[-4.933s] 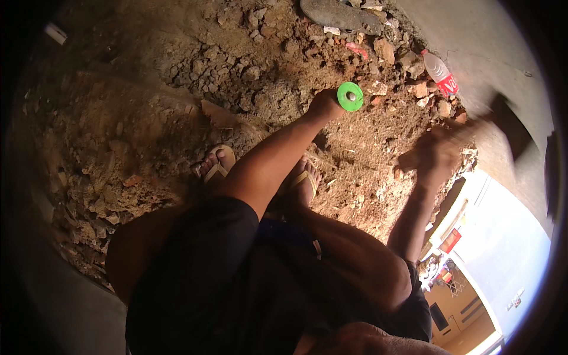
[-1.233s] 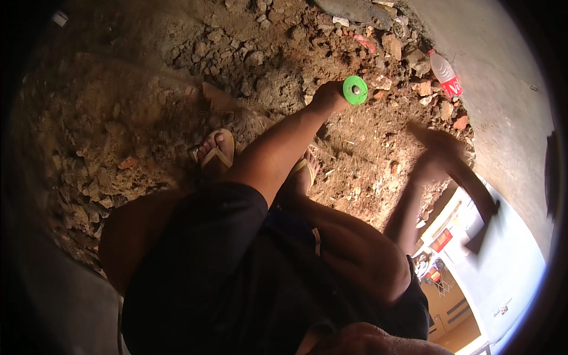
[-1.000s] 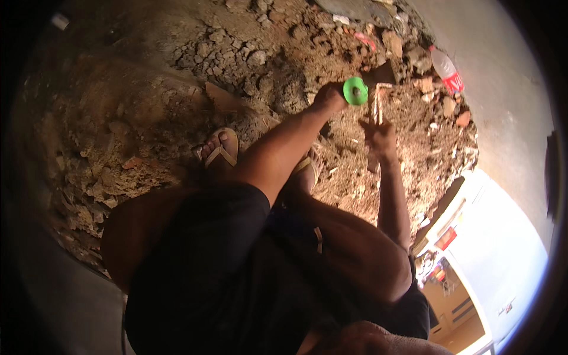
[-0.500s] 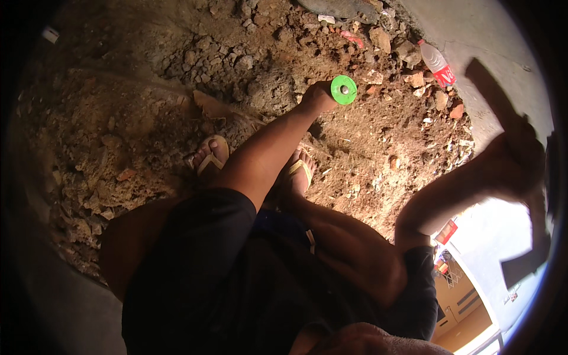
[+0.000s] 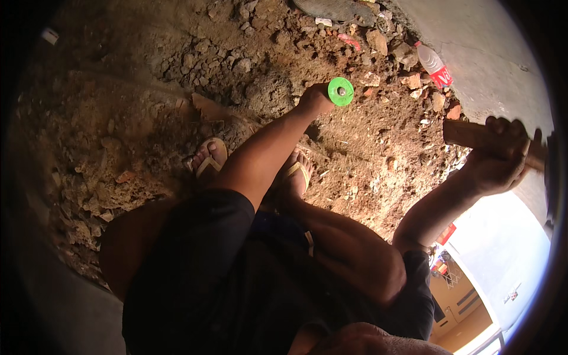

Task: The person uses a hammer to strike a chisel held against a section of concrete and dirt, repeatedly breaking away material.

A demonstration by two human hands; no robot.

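My left hand (image 5: 318, 99) is closed around a chisel with a round bright-green guard (image 5: 341, 84). The guard faces up, and the metal striking end (image 5: 341, 92) shows at its centre. The shaft below is hidden by the hand and the guard. Out to the right, my right hand (image 5: 502, 158) grips the wooden handle of a hammer (image 5: 470, 135), raised well apart from the chisel. The handle's butt points left, and its other end runs into the dark picture rim, where the head barely shows.
Broken soil and rubble (image 5: 367, 148) lie around my sandalled feet (image 5: 297, 171). Stones and brick pieces (image 5: 409, 80) edge the pile at the right. A plastic bottle with a red label (image 5: 433, 64) lies beside them on grey concrete floor (image 5: 479, 53). A flat grey piece (image 5: 337, 9) lies at the far edge.
The hammer has swung round: its handle was steep with the head showing low at the right, and now lies nearly level. My left hand and the chisel have hardly moved.
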